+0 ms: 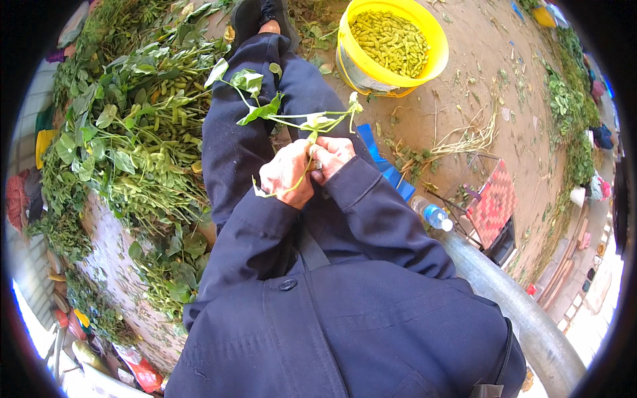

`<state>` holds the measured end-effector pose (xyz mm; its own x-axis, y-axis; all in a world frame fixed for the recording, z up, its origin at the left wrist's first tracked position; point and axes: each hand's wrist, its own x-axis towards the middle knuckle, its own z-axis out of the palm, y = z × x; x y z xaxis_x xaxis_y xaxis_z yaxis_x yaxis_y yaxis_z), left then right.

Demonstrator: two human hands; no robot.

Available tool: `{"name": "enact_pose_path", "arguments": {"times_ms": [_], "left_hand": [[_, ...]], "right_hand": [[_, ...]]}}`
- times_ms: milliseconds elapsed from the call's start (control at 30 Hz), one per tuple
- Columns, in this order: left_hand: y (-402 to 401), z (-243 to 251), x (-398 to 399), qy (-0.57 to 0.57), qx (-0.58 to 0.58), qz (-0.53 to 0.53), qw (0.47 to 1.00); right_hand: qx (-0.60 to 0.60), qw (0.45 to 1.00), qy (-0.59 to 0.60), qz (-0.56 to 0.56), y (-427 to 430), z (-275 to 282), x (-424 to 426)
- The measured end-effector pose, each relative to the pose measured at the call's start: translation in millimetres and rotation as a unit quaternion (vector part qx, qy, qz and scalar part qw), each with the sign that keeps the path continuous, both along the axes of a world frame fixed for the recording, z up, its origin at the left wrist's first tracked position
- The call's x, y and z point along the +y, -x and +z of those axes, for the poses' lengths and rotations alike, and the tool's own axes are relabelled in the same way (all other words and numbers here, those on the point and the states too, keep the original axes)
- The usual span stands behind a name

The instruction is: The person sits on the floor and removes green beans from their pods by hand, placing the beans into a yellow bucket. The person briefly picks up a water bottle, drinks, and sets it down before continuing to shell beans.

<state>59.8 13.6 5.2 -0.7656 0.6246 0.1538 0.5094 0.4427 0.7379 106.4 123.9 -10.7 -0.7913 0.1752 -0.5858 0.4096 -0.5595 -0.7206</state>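
Observation:
A green soybean plant stem [293,117] with a few leaves and pods lies across the space above my lap. My left hand [287,174] is closed around its lower part, and a thin stalk hangs back over that hand. Touching it, my right hand [332,158] pinches the same stem near its middle; the fingertips are partly hidden. Beyond my right hand stands a yellow plastic bucket [343,54] holding many picked green soybean pods [390,42]. To the left of my legs is a large heap of cut soybean plants [149,134] bearing pods and leaves.
On the right are a plastic water bottle [432,214], a blue strip [383,164], a folding stool with a red patterned seat [492,199] and a thick metal pipe [517,308]. Bare stalks [468,139] lie on the dirt ground. More plants line the far right.

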Motion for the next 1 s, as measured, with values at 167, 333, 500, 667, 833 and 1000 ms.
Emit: {"name": "enact_pose_path", "arguments": {"times_ms": [167, 333, 500, 667, 833, 1000], "left_hand": [[-0.3, -20.2, -0.1, -0.154, 0.011, 0.039, 0.987], [-0.4, -25.4, -1.3, -0.262, -0.281, 0.115, 0.916], [-7.1, -16.2, 0.9, -0.179, -0.130, 0.115, 0.969], [-10.0, -19.4, 2.6, -0.182, -0.041, 0.078, 0.979], [-6.3, -28.8, 2.6, -0.168, -0.076, 0.073, 0.980], [-0.6, -28.3, 0.2, -0.165, -0.210, 0.062, 0.962]], "right_hand": [[0.013, 1.000, 0.008, 0.019, -1.8, -4.4, 8.5], [-0.011, 0.999, -0.035, 0.019, -0.7, 3.4, 2.0], [0.061, 0.968, -0.241, -0.036, -8.7, -3.3, -1.8], [0.037, 0.944, -0.326, -0.023, -16.3, -9.8, -2.0], [0.081, 0.931, -0.355, 0.004, -12.3, -22.4, 2.2], [0.082, 0.950, -0.299, 0.035, -12.2, -27.8, 8.5]]}}
